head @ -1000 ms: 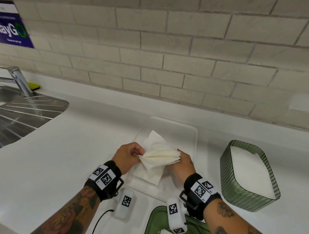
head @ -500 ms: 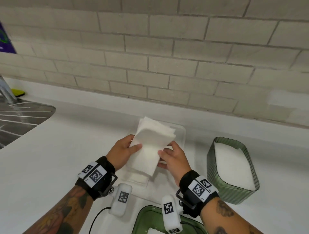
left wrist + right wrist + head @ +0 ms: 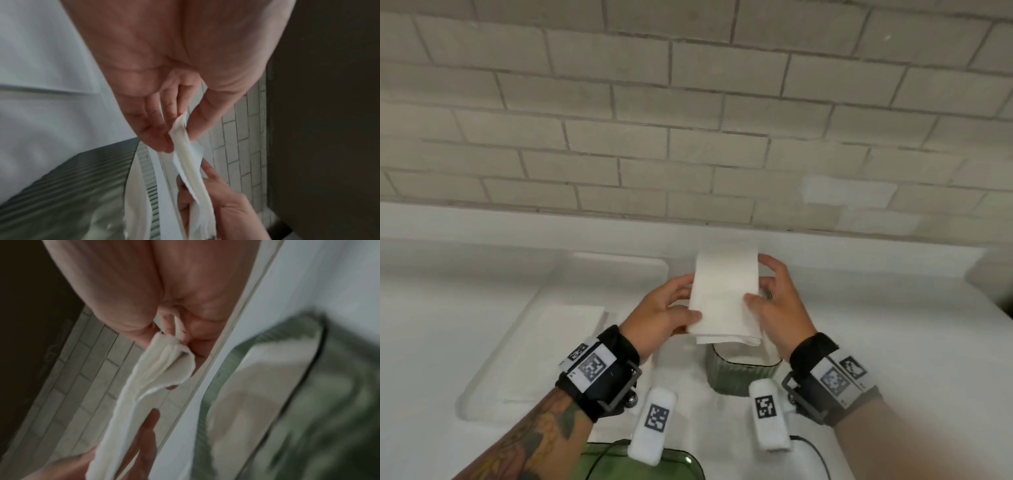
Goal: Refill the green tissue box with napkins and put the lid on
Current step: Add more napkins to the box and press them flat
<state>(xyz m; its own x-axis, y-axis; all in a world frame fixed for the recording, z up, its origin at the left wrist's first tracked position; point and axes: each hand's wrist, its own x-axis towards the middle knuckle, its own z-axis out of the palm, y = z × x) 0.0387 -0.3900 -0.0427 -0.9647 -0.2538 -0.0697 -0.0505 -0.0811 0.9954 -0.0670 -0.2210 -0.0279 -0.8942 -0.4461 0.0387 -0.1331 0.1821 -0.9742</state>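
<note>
Both hands hold a folded stack of white napkins (image 3: 724, 298) level above the green ribbed tissue box (image 3: 743, 375), whose near end alone shows beneath the stack. My left hand (image 3: 683, 301) pinches the stack's left edge, thumb on top. My right hand (image 3: 758, 282) pinches the right edge. In the left wrist view the left hand (image 3: 174, 129) grips the napkins (image 3: 191, 162) over the box wall (image 3: 82, 186). The right wrist view is blurred: the right hand (image 3: 174, 337) holds the napkins (image 3: 160, 369) beside the box (image 3: 308, 402). The green lid (image 3: 685, 464) lies at the bottom edge.
A clear plastic tray (image 3: 493, 359) sits on the white counter to the left, with a few flat napkins (image 3: 558, 349) in it. A grey brick wall (image 3: 688, 137) rises behind the counter's white upstand. A dark object (image 3: 1007, 301) shows at the right edge.
The hands have squared the loose napkins into a flat stack and carried it right, from over the clear tray to above the green box. The head view has turned right with them.
</note>
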